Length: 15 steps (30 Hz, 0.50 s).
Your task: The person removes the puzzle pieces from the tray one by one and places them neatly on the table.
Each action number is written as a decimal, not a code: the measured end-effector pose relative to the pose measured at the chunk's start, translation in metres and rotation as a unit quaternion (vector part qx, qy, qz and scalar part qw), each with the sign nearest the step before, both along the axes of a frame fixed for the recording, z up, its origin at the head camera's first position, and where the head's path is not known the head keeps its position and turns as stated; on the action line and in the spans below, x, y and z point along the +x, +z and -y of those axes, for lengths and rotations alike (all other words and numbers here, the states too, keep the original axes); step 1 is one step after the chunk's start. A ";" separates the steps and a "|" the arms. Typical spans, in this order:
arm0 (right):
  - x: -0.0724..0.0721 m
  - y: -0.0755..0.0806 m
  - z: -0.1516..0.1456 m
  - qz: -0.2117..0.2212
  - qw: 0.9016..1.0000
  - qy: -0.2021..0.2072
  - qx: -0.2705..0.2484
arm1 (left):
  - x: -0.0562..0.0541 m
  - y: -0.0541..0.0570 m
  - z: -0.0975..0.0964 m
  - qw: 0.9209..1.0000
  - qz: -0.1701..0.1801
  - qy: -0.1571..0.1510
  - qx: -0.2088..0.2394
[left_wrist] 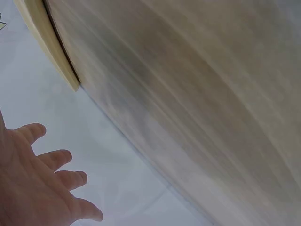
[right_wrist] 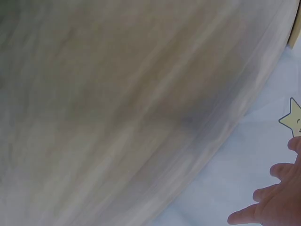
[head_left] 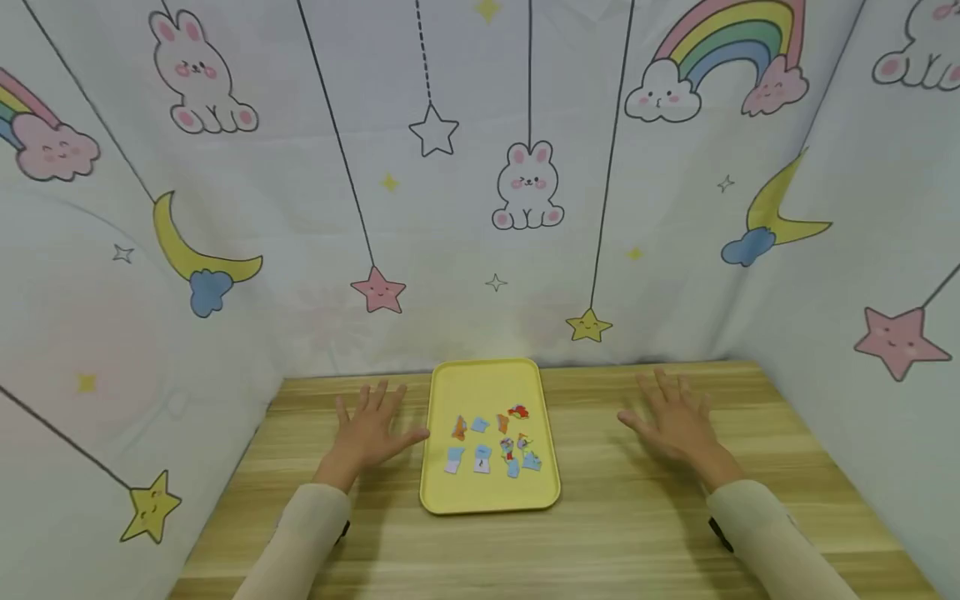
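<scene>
We see the left hand (head_left: 367,433) with its fingers spread wide, holding nothing, its thumb by the left edge of the yellow tray (head_left: 480,496); we cannot tell whether they touch. The right hand (head_left: 675,421), also spread and holding nothing, is well apart from the tray. Small colourful pieces (head_left: 482,459) lie in the tray on the table (head_left: 615,537).

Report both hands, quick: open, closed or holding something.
Left hand: open, holding nothing, beside the yellow tray.
Right hand: open, holding nothing, farther from the tray.
</scene>
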State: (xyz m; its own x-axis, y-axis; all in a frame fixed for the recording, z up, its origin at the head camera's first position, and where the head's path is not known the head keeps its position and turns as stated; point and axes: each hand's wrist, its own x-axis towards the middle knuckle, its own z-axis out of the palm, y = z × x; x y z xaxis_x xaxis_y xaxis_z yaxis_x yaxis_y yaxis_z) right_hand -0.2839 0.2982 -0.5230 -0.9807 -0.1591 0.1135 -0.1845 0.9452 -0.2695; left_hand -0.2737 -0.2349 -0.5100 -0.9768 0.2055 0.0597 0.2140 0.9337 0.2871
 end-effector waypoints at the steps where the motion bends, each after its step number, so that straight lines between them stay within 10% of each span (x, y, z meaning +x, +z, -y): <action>1: 0.000 0.000 0.001 0.000 1.000 0.001 -0.001 | 0.000 0.000 0.000 1.000 0.001 0.000 -0.001; 15: 0.000 -0.003 0.016 -0.001 1.000 0.017 -0.021 | 0.000 -0.007 -0.002 1.000 0.007 -0.001 0.009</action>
State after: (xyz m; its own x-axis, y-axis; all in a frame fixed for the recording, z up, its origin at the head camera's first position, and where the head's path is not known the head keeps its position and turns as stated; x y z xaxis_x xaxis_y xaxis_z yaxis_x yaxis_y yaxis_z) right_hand -0.2835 0.2819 -0.5257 -0.9747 -0.1877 0.1218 -0.2168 0.9264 -0.3077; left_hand -0.2742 -0.2333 -0.5171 -0.9772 0.2062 0.0499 0.2115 0.9282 0.3062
